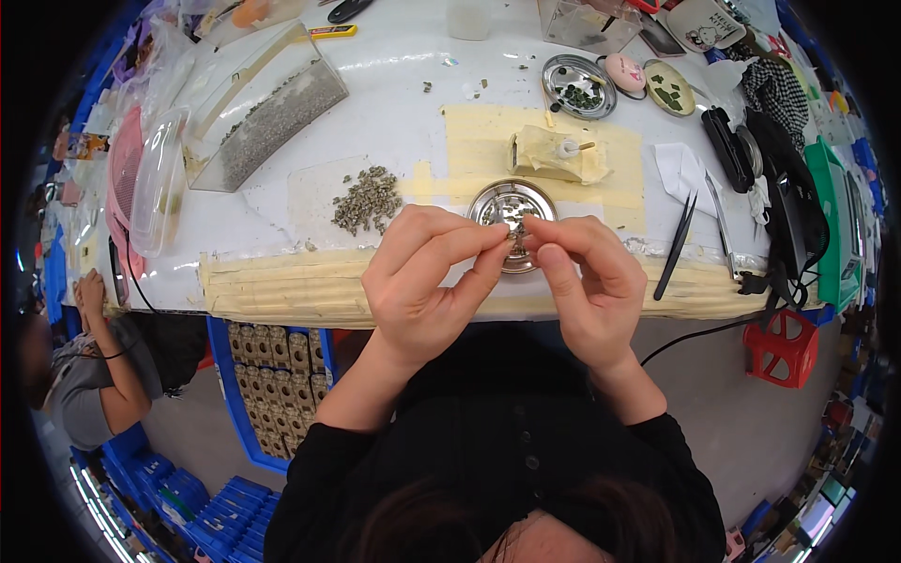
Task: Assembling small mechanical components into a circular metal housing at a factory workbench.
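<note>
My left hand (427, 277) is closed in a pinch near the table's front edge, its thumb and forefinger on something too small to make out. Just beside it, my right hand (591, 281) is pinched too; whatever lies between its fingertips is hidden. The fingertips almost meet above a round metal dish (514, 185), which holds small dark green and pale bits. Left of the hands lies a loose pile of small grey-green pieces (368, 199). Behind the dish stands a block wrapped in cream tape (554, 161), with a white piece and a thin stick on top.
A clear box of grey granules (282, 127) lies tilted at back left. Black tweezers (678, 246) and a white cloth (676, 167) lie right; behind them are a steel dish (601, 105) and a yellowish dish (687, 101). Below sits a blue tray (246, 422). Another person (117, 389) sits left.
</note>
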`<state>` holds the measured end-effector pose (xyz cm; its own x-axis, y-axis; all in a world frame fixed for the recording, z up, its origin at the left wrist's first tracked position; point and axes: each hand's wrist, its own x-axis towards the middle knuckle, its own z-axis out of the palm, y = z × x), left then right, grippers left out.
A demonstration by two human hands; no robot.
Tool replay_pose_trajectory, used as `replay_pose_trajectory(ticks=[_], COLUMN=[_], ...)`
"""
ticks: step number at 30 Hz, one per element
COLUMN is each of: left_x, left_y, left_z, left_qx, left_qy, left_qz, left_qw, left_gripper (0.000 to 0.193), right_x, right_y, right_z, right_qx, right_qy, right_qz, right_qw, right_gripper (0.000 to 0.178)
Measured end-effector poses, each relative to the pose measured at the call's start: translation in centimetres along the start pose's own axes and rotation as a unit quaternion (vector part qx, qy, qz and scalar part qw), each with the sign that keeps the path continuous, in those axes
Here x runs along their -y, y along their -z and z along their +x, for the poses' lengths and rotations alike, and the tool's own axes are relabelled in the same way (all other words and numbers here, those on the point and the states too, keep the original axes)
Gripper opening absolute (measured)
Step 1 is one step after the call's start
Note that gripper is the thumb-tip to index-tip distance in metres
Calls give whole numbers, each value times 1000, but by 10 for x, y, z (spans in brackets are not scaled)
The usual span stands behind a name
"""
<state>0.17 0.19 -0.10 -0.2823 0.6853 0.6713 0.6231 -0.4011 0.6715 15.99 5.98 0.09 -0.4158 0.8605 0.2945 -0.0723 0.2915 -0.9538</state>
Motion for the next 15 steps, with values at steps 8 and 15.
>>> replay_pose_trajectory(ticks=[8, 15], left_x=[5, 14], left_y=[-5, -15], left_z=[10, 11], left_qx=[18, 0], left_qy=[65, -5], left_qz=[-57, 12], left_qw=[996, 1000], left_gripper=[18, 18], right_x=[2, -10], right_y=[28, 35], right_z=[37, 63], right_qx=[-112, -89], right_qy=[127, 185], right_qz=[-207, -360], right_qw=[964, 910], right_gripper=[16, 14])
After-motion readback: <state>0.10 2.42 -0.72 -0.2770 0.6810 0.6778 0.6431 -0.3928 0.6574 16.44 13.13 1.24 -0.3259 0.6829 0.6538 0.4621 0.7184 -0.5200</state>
